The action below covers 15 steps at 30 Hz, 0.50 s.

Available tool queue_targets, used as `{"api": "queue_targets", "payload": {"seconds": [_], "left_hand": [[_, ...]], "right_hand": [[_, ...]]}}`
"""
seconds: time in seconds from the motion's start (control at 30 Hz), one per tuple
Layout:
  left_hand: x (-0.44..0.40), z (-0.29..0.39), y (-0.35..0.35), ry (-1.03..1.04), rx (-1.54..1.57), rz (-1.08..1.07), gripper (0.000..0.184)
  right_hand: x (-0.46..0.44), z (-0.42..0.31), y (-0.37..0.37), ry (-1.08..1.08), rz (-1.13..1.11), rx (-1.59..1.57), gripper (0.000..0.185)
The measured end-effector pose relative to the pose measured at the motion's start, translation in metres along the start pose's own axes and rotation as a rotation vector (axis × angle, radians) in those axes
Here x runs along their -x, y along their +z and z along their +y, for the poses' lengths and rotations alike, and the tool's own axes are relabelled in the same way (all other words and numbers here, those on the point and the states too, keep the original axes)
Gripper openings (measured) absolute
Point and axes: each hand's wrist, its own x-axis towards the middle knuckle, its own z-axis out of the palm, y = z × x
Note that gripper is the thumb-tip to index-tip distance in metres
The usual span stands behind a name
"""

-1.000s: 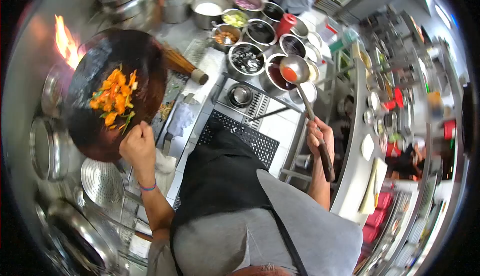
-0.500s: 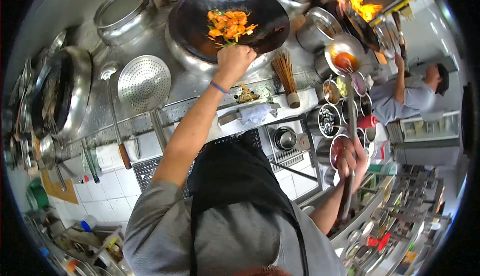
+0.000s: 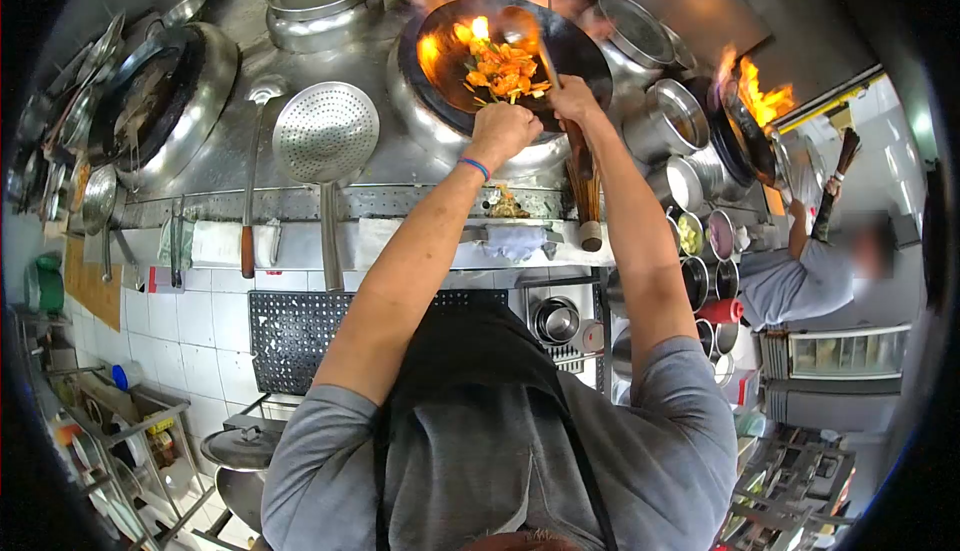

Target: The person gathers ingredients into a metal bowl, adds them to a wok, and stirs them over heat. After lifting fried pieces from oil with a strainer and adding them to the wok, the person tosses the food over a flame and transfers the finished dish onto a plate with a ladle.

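My left hand (image 3: 507,132) is closed at the near edge of a black wok (image 3: 580,71), where its fingers hide the grip. Orange food pieces (image 3: 503,69) with bits of green lie in the wok, and flames (image 3: 432,54) rise over its left side. In my right hand (image 3: 577,101) is a ladle (image 3: 545,56), gripped by its handle. Its bowl is over the wok's far part, beside the food. A bamboo brush (image 3: 590,236) stands at the counter edge below my right hand, partly covered by the ladle handle and forearm.
A perforated strainer (image 3: 326,131) and another long-handled ladle (image 3: 248,181) lie on the steel range to the left. A second wok (image 3: 150,101) sits farther left. Pots and ingredient containers (image 3: 690,234) line the right. Beyond, a co-worker (image 3: 800,276) stands near a flaming wok (image 3: 740,131).
My right hand has brought the ladle from the containers at right to the wok. Flames now show among the food. The view has shifted, and my left hand stays at the wok's edge.
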Motion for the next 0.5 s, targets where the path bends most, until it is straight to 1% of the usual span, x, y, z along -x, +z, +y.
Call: {"api": "queue_targets", "payload": {"seconds": [0.03,0.07,0.17,0.23,0.27,0.33,0.37,0.47,0.5], "left_hand": [[0.0,0.0,0.0,0.009,-0.015,-0.002,0.036],[-0.001,0.001,0.0,-0.008,-0.016,-0.003,0.036],[-0.003,0.003,0.0,-0.054,-0.004,-0.004,0.036],[-0.003,0.007,-0.004,-0.078,0.009,-0.015,0.037],[-0.004,0.006,-0.001,-0.078,0.017,-0.017,0.038],[-0.009,0.007,0.004,-0.057,-0.04,0.027,0.036],[-0.007,0.005,0.008,-0.027,-0.057,0.058,0.035],[0.011,0.025,-0.002,-0.063,0.013,0.045,0.034],[0.021,0.036,-0.011,-0.047,0.011,0.038,0.033]], "right_hand": [[0.033,-0.038,-0.01,0.027,-0.042,-0.041,0.029],[0.048,-0.048,-0.017,0.055,-0.146,-0.031,0.035],[0.053,0.021,-0.005,-0.538,-0.038,0.158,0.048],[0.112,0.003,-0.043,-0.303,-0.103,0.498,0.054],[0.121,0.026,-0.055,-0.327,-0.063,0.534,0.056],[0.148,0.039,-0.08,-0.315,0.008,0.597,0.057],[0.169,0.024,-0.097,-0.274,0.039,0.624,0.057],[0.206,0.026,-0.101,-0.217,0.183,0.594,0.06],[0.219,0.028,-0.112,-0.242,0.208,0.552,0.06]]}}
